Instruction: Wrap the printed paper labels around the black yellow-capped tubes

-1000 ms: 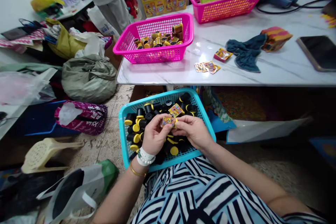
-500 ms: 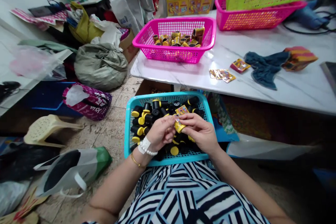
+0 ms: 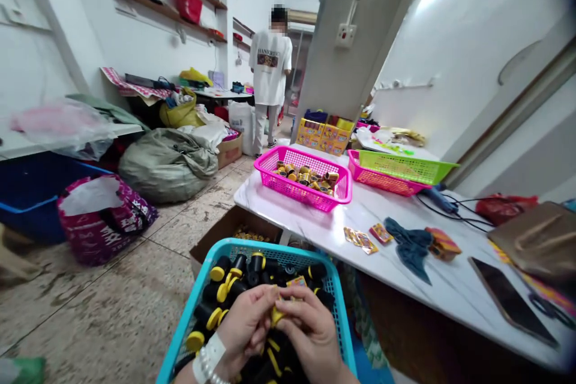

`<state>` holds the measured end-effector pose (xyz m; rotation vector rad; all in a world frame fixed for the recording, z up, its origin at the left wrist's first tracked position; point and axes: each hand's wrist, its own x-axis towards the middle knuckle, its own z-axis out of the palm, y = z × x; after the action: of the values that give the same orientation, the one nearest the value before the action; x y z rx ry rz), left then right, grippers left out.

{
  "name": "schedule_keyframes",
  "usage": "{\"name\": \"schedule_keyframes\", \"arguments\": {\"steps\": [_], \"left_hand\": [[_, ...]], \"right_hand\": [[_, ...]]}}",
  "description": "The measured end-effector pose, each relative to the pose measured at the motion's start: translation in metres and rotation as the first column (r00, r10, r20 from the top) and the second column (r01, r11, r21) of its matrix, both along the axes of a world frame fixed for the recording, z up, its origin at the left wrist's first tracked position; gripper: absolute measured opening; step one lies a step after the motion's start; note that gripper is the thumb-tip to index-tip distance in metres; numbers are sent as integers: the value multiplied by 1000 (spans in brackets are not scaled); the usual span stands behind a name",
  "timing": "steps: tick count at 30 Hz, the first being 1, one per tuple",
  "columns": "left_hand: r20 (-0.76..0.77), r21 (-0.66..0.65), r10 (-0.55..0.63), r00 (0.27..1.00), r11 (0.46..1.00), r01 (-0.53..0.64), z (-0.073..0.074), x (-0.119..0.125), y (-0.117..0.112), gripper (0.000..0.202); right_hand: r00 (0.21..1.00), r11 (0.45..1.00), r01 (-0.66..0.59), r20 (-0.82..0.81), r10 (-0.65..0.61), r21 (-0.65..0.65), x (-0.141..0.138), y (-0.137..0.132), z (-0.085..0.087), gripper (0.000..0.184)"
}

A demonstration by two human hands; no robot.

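Note:
Over a turquoise basket (image 3: 335, 288), my two hands come together around a small yellow-lidded canister (image 3: 276, 315), mostly hidden by my fingers. My right hand (image 3: 310, 327) is closed around it from the right. From the left, my left hand (image 3: 249, 318) is closed with thumb and fingertips pressed to its upper part. Below and around them lie several black canisters (image 3: 207, 315) with yellow lids, in a loose heap. A printed sticker sheet (image 3: 297, 282) rests on the heap just behind my right hand.
On the white table (image 3: 315, 228) stands a pink basket (image 3: 306, 192) of labelled canisters. Sticker sheets (image 3: 360, 240), a blue cloth (image 3: 408, 247) and a phone (image 3: 513, 300) lie to the right. A cardboard box (image 3: 211, 231) and purple bag (image 3: 103, 216) are on the floor; a person (image 3: 271, 72) stands beyond.
My view has tilted up and turned, showing the walls and the whole person at the back. Both hands stay together at the canister, now covering more of it.

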<state>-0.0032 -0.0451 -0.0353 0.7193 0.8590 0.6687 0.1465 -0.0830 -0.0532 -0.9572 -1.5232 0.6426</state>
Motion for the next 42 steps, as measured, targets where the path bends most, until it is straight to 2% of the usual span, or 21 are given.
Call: {"name": "schedule_keyframes", "arguments": {"steps": [3, 5, 7, 10, 12, 14, 16, 18, 20, 21, 23, 25, 27, 29, 32, 34, 36, 38, 40, 42], "left_hand": [[34, 37, 17, 999, 999, -18, 9, -7, -2, 62], [37, 75, 30, 999, 997, -33, 17, -14, -2, 58], [7, 135, 51, 999, 989, -51, 25, -23, 0, 56], [-93, 248, 172, 981, 958, -145, 29, -41, 5, 50], [-146, 320, 298, 944, 917, -240, 26, -52, 5, 46], [-195, 370, 374, 906, 884, -285, 19, -61, 1, 42], [-269, 399, 371, 889, 883, -248, 11, -66, -6, 39], [-365, 433, 312, 877, 891, -137, 4, -67, -13, 36], [-469, 484, 262, 843, 875, -3, -1, -67, -18, 32], [-512, 509, 254, 820, 859, 52, -3, -65, -18, 30], [-571, 541, 252, 781, 831, 128, -3, -62, -17, 29], [-591, 554, 243, 769, 815, 168, -1, -58, -14, 29], [-596, 562, 222, 771, 802, 203, 3, -51, -11, 29], [-593, 565, 210, 777, 796, 217, 7, -44, -10, 28], [-533, 557, 217, 818, 817, 147, 12, -29, -11, 28], [-450, 544, 240, 860, 837, 51, 13, -19, -12, 32], [-368, 517, 240, 898, 856, -16, 11, -9, -12, 37], [-314, 474, 194, 929, 880, -23, 9, -4, -11, 31], [-306, 442, 133, 943, 897, 17, 7, -4, -10, 25], [-353, 461, 111, 929, 885, 70, 7, -7, -8, 26]], "right_hand": [[999, 999, -32, 43, 33, -15, 1, 8, 11, 19], [997, 1000, 12, 78, -12, -9, 12, 25, 31, 17], [977, 985, 152, 135, -163, 84, 31, 55, 61, 17], [870, 882, 394, 206, -449, 259, 68, 116, 103, 19], [826, 868, 414, 286, -485, 275, 87, 147, 115, 34], [802, 866, 422, 335, -494, 267, 95, 152, 107, 35], [796, 875, 406, 368, -481, 264, 90, 130, 85, 27], [831, 936, 291, 433, -349, 196, 79, 94, 54, 23], [819, 986, 136, 550, -165, 93, 70, 61, 21, 22], [785, 991, 121, 606, -129, 54, 67, 49, 6, 23], [692, 982, 187, 709, -138, 9, 65, 37, -16, 27], [614, 972, 234, 780, -122, -33, 68, 39, -26, 30], [595, 974, 202, 802, -42, -100, 70, 47, -28, 22], [638, 973, 177, 770, 0, -146, 71, 52, -22, 11], [806, 949, 259, 582, -108, -182, 62, 48, -8, 7], [933, 907, 273, 319, -167, -321, 50, 37, 2, 8], [984, 844, 160, 12, -180, -512, 36, 25, 10, 17], [963, 776, -14, -218, -160, -631, 22, 13, 14, 24], [943, 731, -142, -315, -104, -668, 13, 5, 14, 26], [954, 709, -195, -300, -24, -678, 10, 0, 13, 26]]}}
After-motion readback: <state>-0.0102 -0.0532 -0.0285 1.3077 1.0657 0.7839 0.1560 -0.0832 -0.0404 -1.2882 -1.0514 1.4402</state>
